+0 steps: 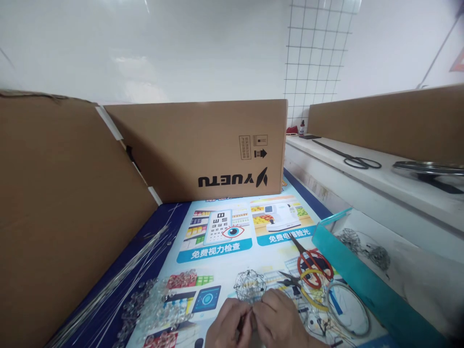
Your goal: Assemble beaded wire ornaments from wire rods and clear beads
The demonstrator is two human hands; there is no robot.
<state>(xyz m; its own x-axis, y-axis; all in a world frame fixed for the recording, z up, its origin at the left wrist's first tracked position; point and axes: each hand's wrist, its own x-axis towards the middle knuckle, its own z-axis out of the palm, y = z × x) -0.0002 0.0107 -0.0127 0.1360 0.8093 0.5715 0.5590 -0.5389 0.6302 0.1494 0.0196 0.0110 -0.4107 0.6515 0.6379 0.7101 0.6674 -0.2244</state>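
My left hand (229,323) and my right hand (277,319) meet at the bottom middle, fingers closed and thumbs nearly touching. Whatever sits in the pinch is hidden by the fingers. Right against the far side of my fingertips is a round openwork ball of thin wire (250,282), its lower edge covered by my hands. To the right lie yellow-handled pliers (308,292) and red-handled scissors (314,268). A coil of wire (348,309) rests beside them. Left of my hands, clear beads (155,304) are spread in a loose heap.
Long straight wires (119,280) lie along the left side. At right, a teal-edged open box (366,270) holds wire balls (377,256). Cardboard panels (195,150) stand behind and left. Black scissors (357,162) lie on a white ledge (416,181). A printed sheet (217,258) covers the table.
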